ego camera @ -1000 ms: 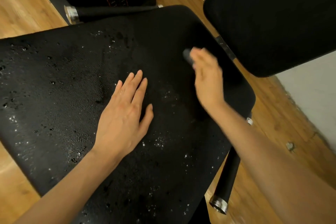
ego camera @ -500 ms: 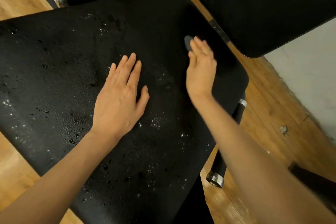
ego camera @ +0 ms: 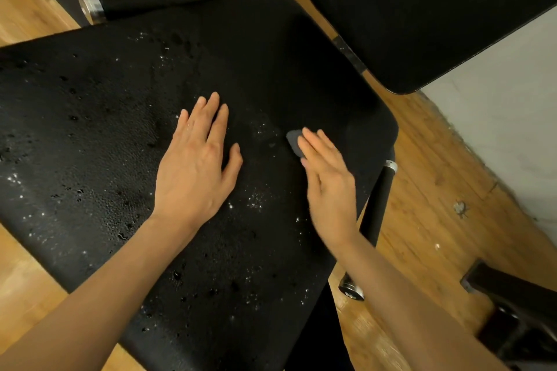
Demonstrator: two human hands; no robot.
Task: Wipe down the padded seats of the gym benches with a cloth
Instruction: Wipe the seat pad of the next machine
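Head view: right hand presses flat on cloth, left hand splayed on wet seat; the small cloth may slip out, leaving droplets

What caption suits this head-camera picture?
Right hand presses a dark cloth across the wet bench seat.

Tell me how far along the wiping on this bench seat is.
Partly done, by the look of it. The far right part of the seat looks free of droplets. In hand: the right hand presses a dark cloth flat on the seat, while the left hand rests flat beside it. Left: droplets between the hands, across the left side and near edge. The back pad shows no droplets.
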